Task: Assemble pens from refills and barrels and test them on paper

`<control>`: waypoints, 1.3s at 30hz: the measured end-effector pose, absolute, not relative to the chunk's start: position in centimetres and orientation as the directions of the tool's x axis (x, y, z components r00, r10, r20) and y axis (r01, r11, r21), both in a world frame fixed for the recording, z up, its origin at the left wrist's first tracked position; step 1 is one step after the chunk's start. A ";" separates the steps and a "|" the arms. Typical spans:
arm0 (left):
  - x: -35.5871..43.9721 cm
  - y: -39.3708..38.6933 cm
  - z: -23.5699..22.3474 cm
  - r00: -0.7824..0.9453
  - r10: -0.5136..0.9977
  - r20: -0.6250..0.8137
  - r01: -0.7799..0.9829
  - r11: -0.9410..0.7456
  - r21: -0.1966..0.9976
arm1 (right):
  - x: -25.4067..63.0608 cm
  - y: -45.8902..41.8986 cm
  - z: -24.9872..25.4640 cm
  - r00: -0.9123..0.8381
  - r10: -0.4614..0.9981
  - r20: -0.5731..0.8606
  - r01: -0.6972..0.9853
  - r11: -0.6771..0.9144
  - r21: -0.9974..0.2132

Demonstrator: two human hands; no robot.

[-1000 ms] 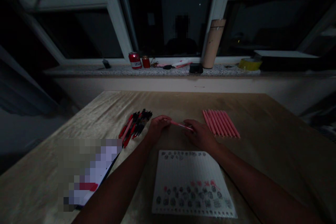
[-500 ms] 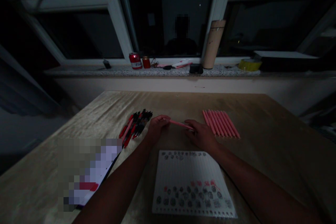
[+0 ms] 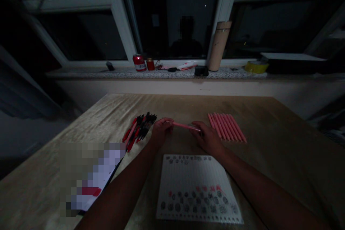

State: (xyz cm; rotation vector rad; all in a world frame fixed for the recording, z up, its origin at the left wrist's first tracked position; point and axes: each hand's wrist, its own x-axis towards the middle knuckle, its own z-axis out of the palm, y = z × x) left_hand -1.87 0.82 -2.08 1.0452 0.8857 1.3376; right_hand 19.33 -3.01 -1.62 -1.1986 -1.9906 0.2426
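Far left, device point(image 3: 106, 169) lies slantwise on table point(image 3: 183, 106), face pixelated, nothing readable. Past its far end, pile point(image 3: 138, 129) of red, black and pink pens, loosely bunched, just left of left hand point(image 3: 161, 129); any print on them too small. On sill point(image 3: 124, 73) behind, red can point(image 3: 139, 63) with white label, script-like lettering, brand not legible; small red jar point(image 3: 150, 64) beside it, no readable label. Left hand has fingers closed in a pinch on left end of pen point(image 3: 184, 126). Pen is pink, between the two hands, long axis roughly left to right, right end a bit nearer the wearer; cannot tell if it touches table. On the near side, pad point(image 3: 192, 178): lined page, rows of dark round scribbles, some red marks, no words readable. White-and-red packet point(image 3: 187, 65) on sill, print too small. Right hand point(image 3: 207, 137) curls half-open around pen's right end; grip firmness cannot be told. Tube point(image 3: 219, 46) upright behind, no legible text. Just right of right hand, row point(image 3: 228, 127) of pink pens, side by side, axes near-to-far, so held pen lies crosswise to them; right hand is the nearer one. Yellow tape point(image 3: 256, 67) on sill, no writing seen.
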 end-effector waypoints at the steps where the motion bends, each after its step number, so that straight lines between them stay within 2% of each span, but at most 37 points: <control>1: -1.9 0.8 -2.0 0.045 0.996 0.073 -0.341 -0.053 0.938 | 19.3 -3.0 -1.7 -0.228 0.808 0.544 0.660 0.539 -0.524; 8: -1.9 0.6 -1.6 0.010 0.998 0.058 -0.432 -0.048 0.900 | 19.3 -2.7 -1.8 -0.227 0.735 0.639 0.606 0.620 -0.499; 13: -1.8 0.6 -1.6 0.027 0.997 0.069 -0.425 -0.051 0.904 | 19.5 -2.6 -2.0 -0.243 0.713 0.658 0.582 0.650 -0.490; 23: -1.9 0.7 -1.7 0.036 0.997 0.068 -0.402 -0.048 0.914 | 19.4 -2.8 -1.7 -0.277 0.823 0.495 0.677 0.533 -0.508; 28: -1.9 0.8 -1.9 0.026 0.998 0.049 -0.435 -0.033 0.900 | 19.4 -2.7 -2.1 -0.174 0.817 0.550 0.692 0.499 -0.522; 33: -2.0 0.9 -1.9 0.017 0.998 0.057 -0.429 -0.044 0.902 | 19.4 -2.7 -2.0 -0.235 0.745 0.624 0.636 0.604 -0.481; 39: -1.8 0.8 -1.7 0.005 0.999 0.049 -0.399 -0.043 0.916 | 19.4 -2.8 -1.5 -0.263 0.821 0.508 0.691 0.527 -0.495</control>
